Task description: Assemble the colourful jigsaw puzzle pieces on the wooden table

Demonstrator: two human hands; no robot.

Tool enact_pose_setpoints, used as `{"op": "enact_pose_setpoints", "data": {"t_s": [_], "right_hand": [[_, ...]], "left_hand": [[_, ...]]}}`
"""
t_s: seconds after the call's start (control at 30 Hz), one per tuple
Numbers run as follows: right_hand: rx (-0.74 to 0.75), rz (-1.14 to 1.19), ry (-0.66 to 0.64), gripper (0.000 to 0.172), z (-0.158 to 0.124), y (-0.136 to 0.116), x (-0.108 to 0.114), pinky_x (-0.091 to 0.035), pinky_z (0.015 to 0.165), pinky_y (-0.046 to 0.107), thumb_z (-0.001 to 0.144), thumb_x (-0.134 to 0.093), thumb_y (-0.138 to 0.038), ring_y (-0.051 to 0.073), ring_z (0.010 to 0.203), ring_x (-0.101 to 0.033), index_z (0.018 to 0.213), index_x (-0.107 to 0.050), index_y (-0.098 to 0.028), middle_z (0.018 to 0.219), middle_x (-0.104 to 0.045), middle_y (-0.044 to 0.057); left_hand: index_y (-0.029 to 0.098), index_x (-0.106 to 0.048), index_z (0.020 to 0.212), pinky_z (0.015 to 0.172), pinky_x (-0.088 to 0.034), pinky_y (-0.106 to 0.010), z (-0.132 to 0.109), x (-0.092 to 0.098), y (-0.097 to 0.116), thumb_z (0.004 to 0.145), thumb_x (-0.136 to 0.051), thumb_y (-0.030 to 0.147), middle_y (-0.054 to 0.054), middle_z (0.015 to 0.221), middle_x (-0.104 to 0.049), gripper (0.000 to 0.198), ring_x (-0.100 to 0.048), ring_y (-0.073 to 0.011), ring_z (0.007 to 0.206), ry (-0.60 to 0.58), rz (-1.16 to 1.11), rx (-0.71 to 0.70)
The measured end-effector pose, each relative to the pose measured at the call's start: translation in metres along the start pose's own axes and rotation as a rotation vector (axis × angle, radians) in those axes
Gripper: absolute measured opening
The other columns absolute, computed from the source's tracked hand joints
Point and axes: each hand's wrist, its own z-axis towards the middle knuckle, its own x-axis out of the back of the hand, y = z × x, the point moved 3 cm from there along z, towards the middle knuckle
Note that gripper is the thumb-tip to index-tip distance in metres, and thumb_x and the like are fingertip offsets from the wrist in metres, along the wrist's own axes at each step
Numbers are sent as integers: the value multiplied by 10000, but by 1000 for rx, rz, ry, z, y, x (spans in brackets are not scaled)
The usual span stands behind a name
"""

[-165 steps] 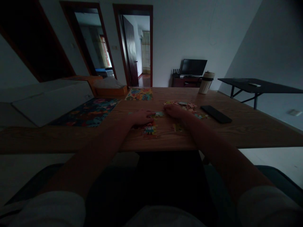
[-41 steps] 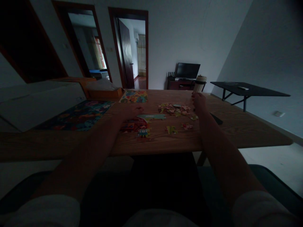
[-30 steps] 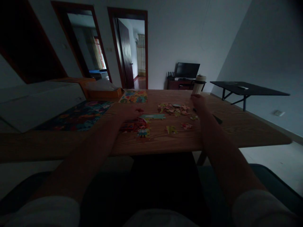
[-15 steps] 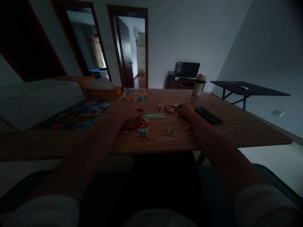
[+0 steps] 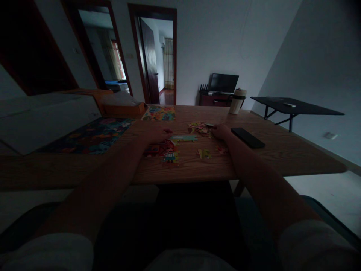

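The room is dim. A partly joined jigsaw (image 5: pixel 166 145) with a red building lies on the wooden table (image 5: pixel 282 158). My left hand (image 5: pixel 158 133) rests on its upper left edge, fingers curled. A heap of loose puzzle pieces (image 5: pixel 199 128) lies right of the jigsaw. My right hand (image 5: pixel 221 131) sits at the heap's right side, fingers bent onto the pieces; what it grips is too dark to see. Two stray pieces (image 5: pixel 204 153) lie nearer me.
A black phone (image 5: pixel 247 137) lies right of my right hand. A pale cup (image 5: pixel 234 101) stands at the far edge. Two finished colourful puzzles (image 5: pixel 96 135) (image 5: pixel 158 113), a box (image 5: pixel 124 109) and a white board (image 5: pixel 42 120) fill the left side.
My right hand came back from beside the cup at the far edge to the heap of pieces, uncovering the phone. The left hand stayed on the jigsaw.
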Motion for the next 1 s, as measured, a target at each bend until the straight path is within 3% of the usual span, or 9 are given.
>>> {"op": "enact_pose_setpoints", "data": {"t_s": [0.1, 0.17, 0.3, 0.4, 0.53, 0.63, 0.77, 0.9, 1.0], "right_hand": [[-4, -6, 47, 402, -3, -1, 5, -543, 972, 464, 1014, -584, -393, 368, 1188, -711, 1292, -785, -184, 1264, -767, 193], [24, 56, 153, 413, -7, -3, 13, -540, 953, 441, 992, -613, -392, 355, 1159, -718, 1306, -784, -184, 1246, -775, 183], [171, 363, 300, 406, -20, -11, 34, -533, 827, 354, 972, -616, -434, 274, 930, -737, 1166, -835, -153, 1039, -810, 138], [291, 528, 130, 413, -30, -20, 41, -482, 675, 317, 927, -647, -494, 207, 719, -656, 966, -840, -131, 814, -764, 87], [415, 517, -92, 370, -44, -34, 43, -429, 623, 294, 853, -726, -524, 163, 660, -569, 780, -756, -162, 715, -679, 34], [503, 497, -177, 332, -55, -48, 43, -463, 665, 288, 828, -779, -497, 173, 738, -613, 905, -761, -175, 826, -712, 42], [599, 386, -321, 415, -80, -78, 43, -514, 746, 300, 818, -823, -433, 196, 841, -678, 1155, -782, -194, 985, -761, 74], [738, 266, -540, 440, -122, -117, 46, -523, 745, 304, 807, -842, -533, 210, 855, -702, 1118, -805, -224, 990, -777, 63], [834, 149, -476, 557, -154, -134, 50, -532, 773, 333, 760, -859, -642, 237, 883, -710, 1137, -788, -238, 1062, -774, 68]], "left_hand": [[266, -768, 1315, 1033, -517, -370, 0, 1, -1, 979, -484, 515, -84, 1350, -754, 506, -683, -299, 1205, 9, -6, -3], [270, -778, 1296, 1040, -508, -368, -2, 3, 1, 987, -483, 515, -80, 1354, -753, 493, -682, -297, 1201, 17, -5, -12], [261, -782, 1289, 1064, -486, -363, -6, 9, 8, 1015, -468, 488, -73, 1354, -754, 475, -679, -285, 1213, 27, 45, -21], [231, -761, 1326, 1066, -488, -374, -7, 9, 11, 1027, -469, 451, -84, 1379, -740, 472, -673, -278, 1234, 15, 59, 7], [196, -733, 1365, 1063, -490, -363, -11, 9, 17, 1038, -484, 449, -93, 1393, -730, 483, -673, -277, 1229, 1, 18, 7], [172, -728, 1374, 1070, -483, -352, -14, 9, 21, 1023, -523, 470, -112, 1391, -728, 504, -675, -281, 1234, -7, 24, 4], [190, -725, 1388, 1088, -482, -376, -14, 6, 22, 985, -578, 459, -119, 1413, -714, 506, -666, -293, 1262, -9, 1, 23], [204, -746, 1346, 1068, -507, -414, -9, 2, 17, 958, -597, 459, -120, 1374, -733, 488, -685, -312, 1214, -5, -21, 7], [210, -752, 1328, 1067, -512, -416, -8, 0, 14, 953, -599, 459, -118, 1372, -732, 475, -685, -305, 1207, 9, -28, -18]]}}
